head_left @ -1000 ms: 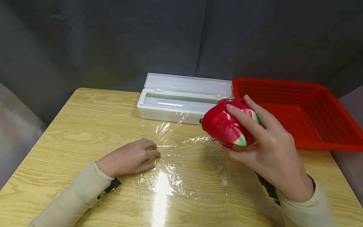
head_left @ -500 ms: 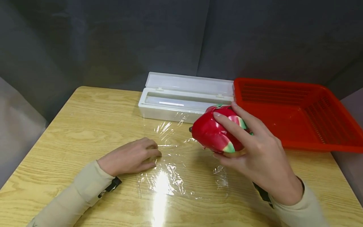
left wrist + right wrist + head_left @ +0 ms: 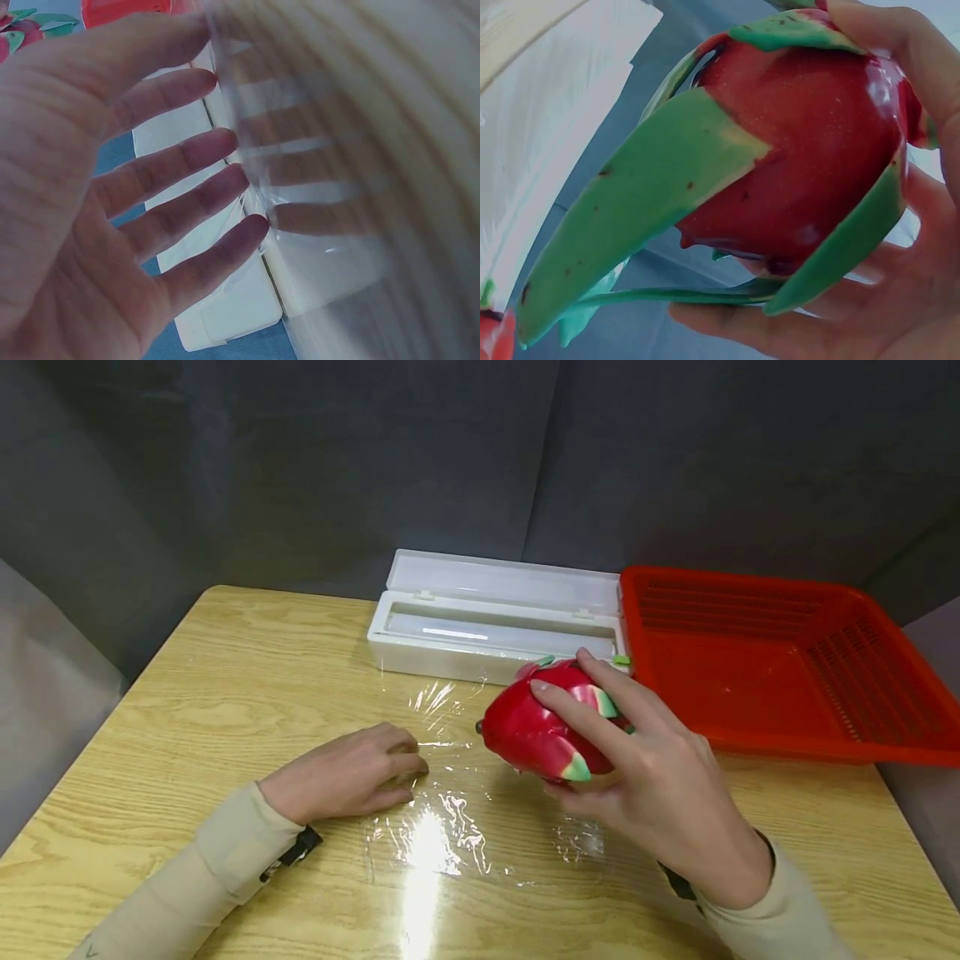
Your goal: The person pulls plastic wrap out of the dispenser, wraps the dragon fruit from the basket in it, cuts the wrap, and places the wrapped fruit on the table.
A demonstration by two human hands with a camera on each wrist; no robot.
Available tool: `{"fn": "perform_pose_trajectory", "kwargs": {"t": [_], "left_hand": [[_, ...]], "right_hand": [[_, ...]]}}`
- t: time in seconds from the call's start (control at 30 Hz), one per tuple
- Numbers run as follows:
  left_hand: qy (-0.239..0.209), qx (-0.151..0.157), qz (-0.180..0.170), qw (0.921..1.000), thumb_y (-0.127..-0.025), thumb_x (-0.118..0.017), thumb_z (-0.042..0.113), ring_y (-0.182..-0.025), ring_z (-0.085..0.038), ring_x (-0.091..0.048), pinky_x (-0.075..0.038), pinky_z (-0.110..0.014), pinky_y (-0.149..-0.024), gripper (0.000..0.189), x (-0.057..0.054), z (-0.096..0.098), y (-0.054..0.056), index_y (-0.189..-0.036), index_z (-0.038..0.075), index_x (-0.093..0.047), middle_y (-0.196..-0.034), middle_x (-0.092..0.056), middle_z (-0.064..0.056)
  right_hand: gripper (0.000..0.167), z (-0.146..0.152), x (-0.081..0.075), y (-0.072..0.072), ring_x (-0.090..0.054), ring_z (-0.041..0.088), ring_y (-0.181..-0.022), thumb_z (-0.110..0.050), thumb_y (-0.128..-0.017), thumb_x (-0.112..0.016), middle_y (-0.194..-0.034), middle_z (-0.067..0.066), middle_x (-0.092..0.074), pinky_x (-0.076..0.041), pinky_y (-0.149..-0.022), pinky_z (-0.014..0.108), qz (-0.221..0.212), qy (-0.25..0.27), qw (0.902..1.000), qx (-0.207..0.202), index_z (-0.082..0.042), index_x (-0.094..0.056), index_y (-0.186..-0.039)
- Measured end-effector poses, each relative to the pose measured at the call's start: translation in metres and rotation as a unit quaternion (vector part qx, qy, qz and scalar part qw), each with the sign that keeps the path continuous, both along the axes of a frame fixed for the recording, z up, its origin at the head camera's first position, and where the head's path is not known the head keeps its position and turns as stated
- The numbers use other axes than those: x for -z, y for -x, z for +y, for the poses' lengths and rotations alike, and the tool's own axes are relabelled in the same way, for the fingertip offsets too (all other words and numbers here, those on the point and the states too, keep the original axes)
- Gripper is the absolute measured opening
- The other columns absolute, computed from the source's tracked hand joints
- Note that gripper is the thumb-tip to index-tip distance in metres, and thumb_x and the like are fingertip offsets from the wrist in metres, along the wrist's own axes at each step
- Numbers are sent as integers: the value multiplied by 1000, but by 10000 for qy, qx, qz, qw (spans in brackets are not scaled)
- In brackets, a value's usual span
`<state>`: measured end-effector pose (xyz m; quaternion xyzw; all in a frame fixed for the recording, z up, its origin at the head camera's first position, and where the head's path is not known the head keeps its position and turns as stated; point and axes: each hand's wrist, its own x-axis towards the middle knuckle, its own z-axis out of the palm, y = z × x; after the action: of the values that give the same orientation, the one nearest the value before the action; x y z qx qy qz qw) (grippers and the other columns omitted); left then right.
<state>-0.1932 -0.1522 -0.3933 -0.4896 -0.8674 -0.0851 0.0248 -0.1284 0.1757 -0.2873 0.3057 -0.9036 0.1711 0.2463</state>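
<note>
A red dragon fruit [image 3: 528, 727] with green-tipped scales is gripped from the right by my right hand [image 3: 660, 777], held above the table. In the right wrist view the thumb and fingers reach around the dragon fruit [image 3: 802, 150], its long green scales sticking out. Beneath it a sheet of clear plastic wrap [image 3: 465, 835] lies on the wood, running back to the white wrap box. My left hand [image 3: 352, 777] rests with its fingertips on the wrap's left edge. In the left wrist view those fingers [image 3: 202, 262] are spread and lightly bent, touching the surface.
The white wrap box [image 3: 450, 660] stands at the back with its lid [image 3: 502, 578] up and a roll [image 3: 495, 631] inside. To its right a red plastic basket [image 3: 750, 743] reaches over the table's right edge. A dark curtain [image 3: 337, 468] hangs behind the table [image 3: 225, 693].
My right hand has carried the dragon fruit left and slightly nearer, from beside the basket to over the wrap. The left hand has stayed in place.
</note>
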Motion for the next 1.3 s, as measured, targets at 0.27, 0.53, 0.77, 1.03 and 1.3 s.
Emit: {"fn": "perform_pose_trajectory", "kwargs": {"t": [0.27, 0.53, 0.77, 1.03, 1.3], "left_hand": [[-1, -9, -16, 10000, -94, -75, 27, -102, -17, -67, -60, -32, -94, 22, -1, 1, -1, -113, 16, -76, -111, -75, -1], [-23, 3, -20, 10000, -93, -75, 25, -99, -16, -66, -60, -31, -92, 21, 0, 1, 0, -112, 16, -77, -108, -74, 0], [36, -42, -116, 9999, -93, -76, 27, -99, -16, -65, -60, -31, -91, 23, -1, 1, 1, -113, 16, -76, -108, -74, 0], [50, -26, -99, 9999, -93, -75, 26, -98, -15, -65, -60, -30, -90, 22, -2, 1, 1, -113, 16, -76, -108, -74, 0], [101, -10, -49, 9999, -94, -74, 27, -99, -15, -66, -60, -30, -92, 22, 0, 1, 2, -113, 16, -76, -108, -75, 1]], "right_hand": [[94, -8, 9, 3, -62, 40, -127, -28, -57, -103, -149, 19, -57, -66, -65, 45, 19, -74, 9996, -264, -26, -62, -142], [96, -17, 19, 5, -58, 41, -134, -31, -57, -103, -150, 17, -55, -66, -69, 48, -275, -271, 9988, -313, -29, -60, -143], [97, -22, 28, 8, -63, 42, -126, -36, -59, -103, -151, 18, -55, -66, -70, 49, -418, -427, 9978, -274, -31, -58, -144], [97, -28, 36, 11, -64, 46, -127, -36, -58, -103, -151, 20, -54, -65, -73, 55, -500, -491, 9970, -319, -30, -59, -144], [99, -34, 42, 11, -66, 44, -121, -39, -57, -103, -150, 18, -54, -65, -73, 53, -596, -525, 9966, -227, -30, -58, -144]]}}
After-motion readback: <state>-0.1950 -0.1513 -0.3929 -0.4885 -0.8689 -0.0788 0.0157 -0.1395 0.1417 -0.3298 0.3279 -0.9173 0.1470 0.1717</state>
